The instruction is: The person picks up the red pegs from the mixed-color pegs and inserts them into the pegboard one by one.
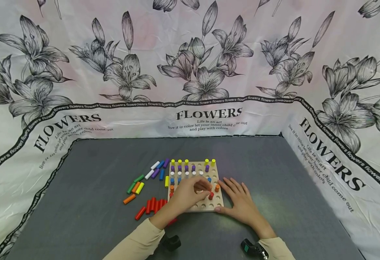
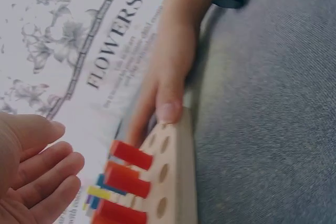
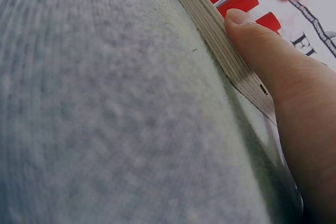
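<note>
A wooden pegboard [image 1: 220,203] stands in the middle of the table, with rows of yellow, purple, white, blue, orange and red pegs. My left hand [image 1: 190,191] hovers over its front part, thumb and forefinger beside a red peg [image 1: 211,195] standing in a hole. The left wrist view shows that hand [image 2: 42,171] apart from the pegs, fingers loosely bent, nothing held. My right hand [image 1: 238,202] lies at the board's right side with fingers extended. Its thumb [image 3: 239,18] touches the front edge near the corner. The left hand hides several pegs and holes.
Loose red pegs [image 1: 140,213] lie left of the board's front, partly behind the left forearm. Farther back are loose orange [image 1: 129,199], green [image 1: 131,187], white [image 1: 149,174], blue [image 1: 162,174] and purple pegs [image 1: 166,163]. A flower-printed cloth [image 1: 138,121] borders the grey table.
</note>
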Tool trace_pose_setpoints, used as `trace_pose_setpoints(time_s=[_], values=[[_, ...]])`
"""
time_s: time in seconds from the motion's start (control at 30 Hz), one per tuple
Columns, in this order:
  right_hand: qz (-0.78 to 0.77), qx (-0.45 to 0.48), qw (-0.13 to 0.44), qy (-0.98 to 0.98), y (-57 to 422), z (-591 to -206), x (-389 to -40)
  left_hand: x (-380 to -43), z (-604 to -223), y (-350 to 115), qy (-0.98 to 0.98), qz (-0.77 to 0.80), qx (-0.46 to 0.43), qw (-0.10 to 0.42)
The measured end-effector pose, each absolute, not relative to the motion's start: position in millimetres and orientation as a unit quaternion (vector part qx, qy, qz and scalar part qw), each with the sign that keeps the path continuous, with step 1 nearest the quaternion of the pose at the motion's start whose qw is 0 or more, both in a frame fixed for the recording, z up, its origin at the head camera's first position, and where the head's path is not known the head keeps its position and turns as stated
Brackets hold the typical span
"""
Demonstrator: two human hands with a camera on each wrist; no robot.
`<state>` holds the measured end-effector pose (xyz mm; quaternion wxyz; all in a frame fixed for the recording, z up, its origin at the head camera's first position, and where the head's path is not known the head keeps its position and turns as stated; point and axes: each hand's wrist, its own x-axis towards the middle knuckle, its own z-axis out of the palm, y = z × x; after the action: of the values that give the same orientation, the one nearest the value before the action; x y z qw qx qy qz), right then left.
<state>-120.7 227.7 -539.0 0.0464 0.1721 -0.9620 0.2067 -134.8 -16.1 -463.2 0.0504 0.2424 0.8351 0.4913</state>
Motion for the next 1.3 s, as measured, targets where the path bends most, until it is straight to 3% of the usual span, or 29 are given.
trace_pose_setpoints(time_s=[0.6, 1.07, 1.3], values=[[0.203, 0.166, 0.036, -0.964, 227, -539, -121, -125, -455, -97, 0.774, 0.609, 0.159, 0.068], [0.204, 0.169, 0.038, -0.964, 225, -536, -120, -115, -470, -179, 0.77, 0.606, 0.103, 0.17], [0.206, 0.171, 0.036, -0.963, 226, -538, -120, -110, -478, -198, 0.809, 0.558, 0.07, 0.174]])
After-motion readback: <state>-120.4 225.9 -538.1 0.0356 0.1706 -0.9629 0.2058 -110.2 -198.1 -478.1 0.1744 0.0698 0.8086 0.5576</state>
